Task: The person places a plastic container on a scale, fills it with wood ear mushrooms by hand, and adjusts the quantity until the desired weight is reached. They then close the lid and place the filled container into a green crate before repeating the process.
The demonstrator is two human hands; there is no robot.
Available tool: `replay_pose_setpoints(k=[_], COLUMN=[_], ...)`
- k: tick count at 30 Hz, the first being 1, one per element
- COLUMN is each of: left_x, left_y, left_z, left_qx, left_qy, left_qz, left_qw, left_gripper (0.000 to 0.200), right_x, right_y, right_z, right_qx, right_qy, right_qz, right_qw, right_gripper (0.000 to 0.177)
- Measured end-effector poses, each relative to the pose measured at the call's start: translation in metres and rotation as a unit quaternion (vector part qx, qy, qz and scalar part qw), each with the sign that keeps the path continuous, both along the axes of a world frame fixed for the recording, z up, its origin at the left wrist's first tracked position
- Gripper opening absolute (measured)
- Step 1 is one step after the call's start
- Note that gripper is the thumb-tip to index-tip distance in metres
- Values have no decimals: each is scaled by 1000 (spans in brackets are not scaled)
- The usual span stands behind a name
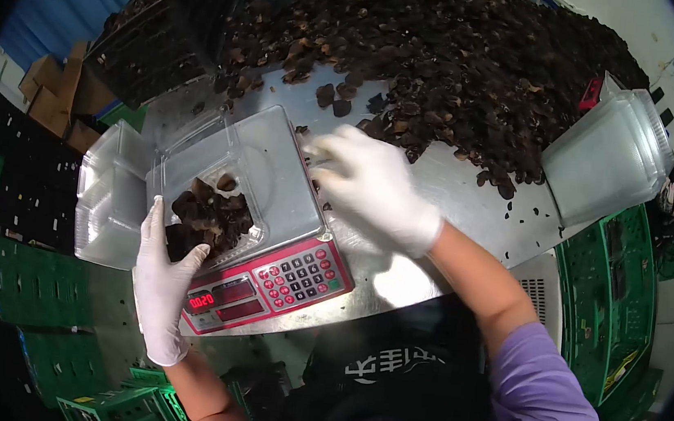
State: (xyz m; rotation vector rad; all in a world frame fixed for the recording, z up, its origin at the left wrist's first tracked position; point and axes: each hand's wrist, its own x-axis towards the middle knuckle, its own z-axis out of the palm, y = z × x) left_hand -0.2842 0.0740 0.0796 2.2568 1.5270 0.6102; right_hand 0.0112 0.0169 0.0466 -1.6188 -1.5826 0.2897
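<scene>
A clear plastic container sits on the platform of a red-and-grey digital scale. In it lie dark brown, leaf-like pieces that look like wood ear mushroom. At the container's near left corner is my left hand in a white glove, thumb and fingers apart and touching the rim. My right hand, also gloved and slightly blurred, is over the scale's right edge. Its fingers are curled together; whatever they may hold cannot be made out. Red digits glow on the scale's display.
A large heap of the same dark pieces covers the back of the metal table. Stacked clear containers stand at left and right. A black crate tilts at back left. Green crates flank the table.
</scene>
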Motion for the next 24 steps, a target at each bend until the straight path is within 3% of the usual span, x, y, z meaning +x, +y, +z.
replay_pose_setpoints(k=[4, 8, 9, 10, 12, 14, 16, 18, 20, 24], left_x=[-1, -3, -5, -6, -1, -11, -21, -24, -33, -27], left_y=[-4, -6, -6, -7, -13, -15, -18, -26, -30, -45], left_z=[-4, -14, -16, -16, -14, -17, -17, -16, -21, -20], left_qx=[105, 87, 101, 117, 129, 154, 196, 190, 191, 227], left_qy=[38, 43, 19, -5, -60, -71, -37, -61, -66, -41], left_qz=[21, 47, 54, 61, 74, 119, 109, 129, 149, 183], left_qw=[993, 994, 993, 991, 987, 978, 974, 971, 968, 956], left_gripper=[72, 65, 63, 61, 54, 50, 48, 47, 46, 41], right_x=[47, 47, 47, 44, 30, 14, 1, -6, -4, 21], right_y=[-64, -88, -82, -70, -29, 16, 51, 81, 84, 60], right_z=[-82, -110, -115, -113, -101, -89, -90, -119, -134, -113], right_qx=[-290, -268, -215, -214, -92, -117, -137, -201, -156, -91], right_qy=[-198, -55, -17, -15, 30, 112, 11, -79, -75, -51], right_qz=[42, 43, 51, 51, 40, 52, 59, 50, 50, 2], right_qw=[935, 961, 975, 976, 995, 985, 989, 975, 984, 995], right_gripper=[38, 25, 19, 19, 17, 20, 27, 22, 20, 18])
